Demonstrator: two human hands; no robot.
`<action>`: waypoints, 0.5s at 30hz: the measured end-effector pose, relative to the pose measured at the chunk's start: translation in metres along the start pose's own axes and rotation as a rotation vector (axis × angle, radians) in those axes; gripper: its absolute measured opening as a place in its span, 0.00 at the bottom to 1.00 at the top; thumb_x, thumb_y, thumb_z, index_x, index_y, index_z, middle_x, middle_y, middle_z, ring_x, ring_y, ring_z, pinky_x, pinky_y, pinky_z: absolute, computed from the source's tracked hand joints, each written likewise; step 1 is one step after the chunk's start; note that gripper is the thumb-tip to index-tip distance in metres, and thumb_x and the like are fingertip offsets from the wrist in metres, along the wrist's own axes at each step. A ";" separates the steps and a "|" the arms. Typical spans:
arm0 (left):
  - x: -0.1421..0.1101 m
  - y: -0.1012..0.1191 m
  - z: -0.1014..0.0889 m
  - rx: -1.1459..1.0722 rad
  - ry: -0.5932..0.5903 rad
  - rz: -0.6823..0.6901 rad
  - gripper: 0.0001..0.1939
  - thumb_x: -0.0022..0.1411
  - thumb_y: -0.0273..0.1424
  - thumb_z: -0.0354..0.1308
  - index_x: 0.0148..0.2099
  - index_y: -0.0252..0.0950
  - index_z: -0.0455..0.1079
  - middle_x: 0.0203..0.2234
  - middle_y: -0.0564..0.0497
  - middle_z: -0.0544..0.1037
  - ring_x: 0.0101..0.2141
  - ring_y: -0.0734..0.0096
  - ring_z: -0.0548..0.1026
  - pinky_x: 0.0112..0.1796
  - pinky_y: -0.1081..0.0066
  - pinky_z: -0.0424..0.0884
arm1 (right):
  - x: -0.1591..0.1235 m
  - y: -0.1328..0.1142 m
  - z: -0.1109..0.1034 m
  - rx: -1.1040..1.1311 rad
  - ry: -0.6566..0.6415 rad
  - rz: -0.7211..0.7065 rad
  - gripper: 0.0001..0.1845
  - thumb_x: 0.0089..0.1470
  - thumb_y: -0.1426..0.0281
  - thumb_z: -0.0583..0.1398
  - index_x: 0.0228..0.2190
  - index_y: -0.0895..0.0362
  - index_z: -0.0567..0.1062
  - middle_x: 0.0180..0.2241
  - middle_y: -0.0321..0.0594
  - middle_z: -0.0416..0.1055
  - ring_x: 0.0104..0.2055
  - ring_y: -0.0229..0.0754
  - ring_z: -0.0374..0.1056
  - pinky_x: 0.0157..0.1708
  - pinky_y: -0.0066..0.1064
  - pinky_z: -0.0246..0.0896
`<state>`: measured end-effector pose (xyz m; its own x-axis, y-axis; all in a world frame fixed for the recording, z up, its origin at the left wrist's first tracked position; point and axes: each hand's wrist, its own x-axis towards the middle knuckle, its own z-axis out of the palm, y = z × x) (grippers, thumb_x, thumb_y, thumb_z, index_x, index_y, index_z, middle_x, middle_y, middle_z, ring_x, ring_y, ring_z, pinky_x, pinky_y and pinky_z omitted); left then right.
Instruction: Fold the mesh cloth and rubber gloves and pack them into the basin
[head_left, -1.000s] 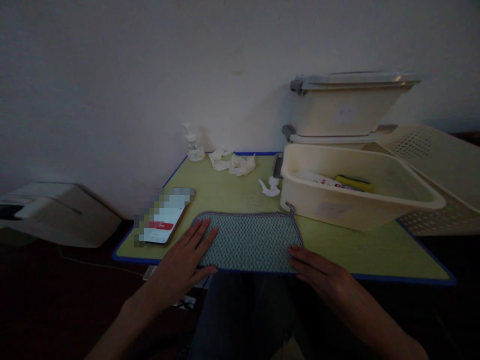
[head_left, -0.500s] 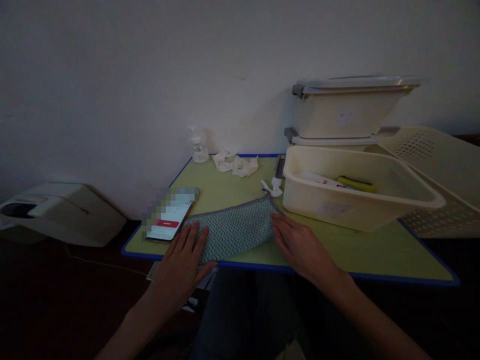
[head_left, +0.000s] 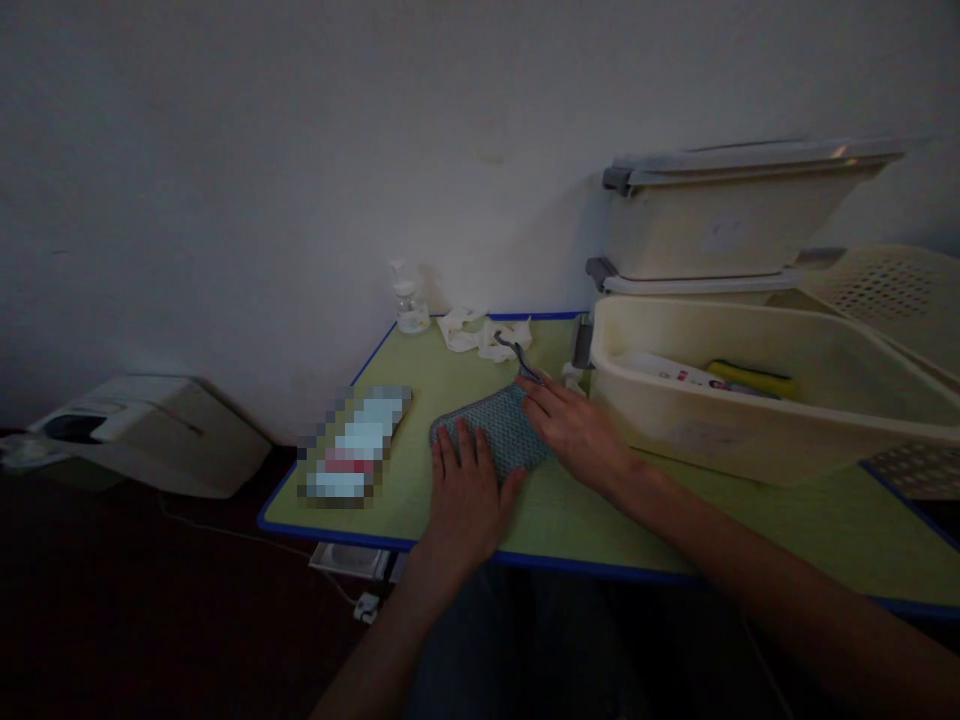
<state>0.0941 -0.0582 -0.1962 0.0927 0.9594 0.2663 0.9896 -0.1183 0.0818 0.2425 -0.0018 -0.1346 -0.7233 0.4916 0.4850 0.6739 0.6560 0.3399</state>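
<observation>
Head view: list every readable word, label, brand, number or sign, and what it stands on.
No text can be read.
Phone screen: pixelated, unreadable.
Upper box: faint marks on its label, too blurred.
Open bin: front label, too faint.
White item in the bin: red print, too small.
Pump bottle: any print too small.

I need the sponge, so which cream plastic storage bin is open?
The front storage bin, lidless, with the yellow sponge inside; the two storage bins stacked behind it are lidded.
</observation>
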 end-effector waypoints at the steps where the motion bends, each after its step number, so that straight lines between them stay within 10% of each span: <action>1: 0.002 0.002 -0.002 -0.022 -0.015 0.015 0.38 0.64 0.48 0.38 0.60 0.17 0.54 0.59 0.23 0.53 0.61 0.36 0.46 0.55 0.41 0.52 | -0.003 0.000 0.005 0.009 0.032 -0.041 0.17 0.53 0.85 0.49 0.37 0.66 0.75 0.48 0.52 0.69 0.53 0.48 0.64 0.46 0.37 0.69; 9: 0.000 -0.062 -0.009 -0.096 -0.071 0.198 0.30 0.68 0.42 0.32 0.64 0.29 0.48 0.63 0.39 0.51 0.63 0.60 0.47 0.58 0.52 0.54 | -0.008 -0.011 0.010 0.202 0.175 -0.073 0.19 0.59 0.81 0.45 0.45 0.67 0.71 0.53 0.53 0.65 0.47 0.44 0.69 0.41 0.32 0.71; 15: -0.001 -0.064 -0.008 -0.008 -0.079 0.239 0.29 0.68 0.41 0.36 0.64 0.29 0.49 0.63 0.40 0.50 0.63 0.59 0.46 0.59 0.52 0.52 | -0.009 -0.029 0.019 0.542 0.270 0.029 0.17 0.62 0.76 0.46 0.42 0.64 0.73 0.44 0.48 0.72 0.43 0.37 0.71 0.44 0.27 0.69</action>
<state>0.0303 -0.0532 -0.1943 0.3323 0.9211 0.2030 0.9378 -0.3457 0.0333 0.2264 -0.0145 -0.1641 -0.5940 0.3977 0.6993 0.4686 0.8776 -0.1010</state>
